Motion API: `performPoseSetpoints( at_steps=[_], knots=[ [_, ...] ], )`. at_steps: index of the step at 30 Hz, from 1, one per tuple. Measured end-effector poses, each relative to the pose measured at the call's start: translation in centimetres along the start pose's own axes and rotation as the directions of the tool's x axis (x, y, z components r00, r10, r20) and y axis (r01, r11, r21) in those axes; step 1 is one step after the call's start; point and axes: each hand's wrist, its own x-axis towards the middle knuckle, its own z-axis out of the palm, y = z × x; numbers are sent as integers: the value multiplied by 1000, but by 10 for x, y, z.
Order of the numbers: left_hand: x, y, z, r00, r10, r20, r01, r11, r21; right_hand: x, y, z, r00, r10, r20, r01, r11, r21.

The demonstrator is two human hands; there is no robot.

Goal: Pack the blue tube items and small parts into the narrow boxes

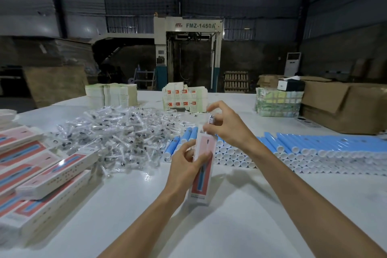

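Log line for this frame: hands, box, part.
left hand: holds narrow pink-and-white cardboard box upright | right hand: pinches small clear-wrapped part at box top

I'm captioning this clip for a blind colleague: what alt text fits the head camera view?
A person's left hand holds a narrow pink-and-white box roughly upright at a white table while the right hand pinches a small item at its open top. More boxes lie left, bagged small parts are heaped behind, and blue tubes are stacked right.

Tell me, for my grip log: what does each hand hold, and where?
Left hand grips the narrow box mid-length; right hand pinches a small part near its top.
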Motion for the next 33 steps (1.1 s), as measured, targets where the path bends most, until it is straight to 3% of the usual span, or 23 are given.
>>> performPoseSetpoints(
  at_steps=[5,11,15,17,20,27,33],
  knots=[
    [-3,0,0,996,85,18,-85,996,5,-1,-1,10,1000,14,-28,-15,999,-38],
    [-2,1,-2,992,127,-17,-127,992,18,-8,-5,18,994,-74,-77,65,991,-115],
    [-3,2,-4,990,139,-25,-139,990,2,-14,2,22,998,-59,15,61,982,-178],
    [-5,5,-5,990,138,-24,-138,990,-5,-21,9,22,998,-54,-43,52,998,-32],
    [-7,8,-4,989,147,6,-147,989,-12,-37,25,21,970,-49,-240,92,980,175],
    [-6,5,0,985,119,127,-105,988,-109,-58,53,31,990,-88,-109,125,910,395],
    [14,15,0,982,143,123,-149,988,38,-61,64,21,996,-4,-90,50,858,511]
  ],
)
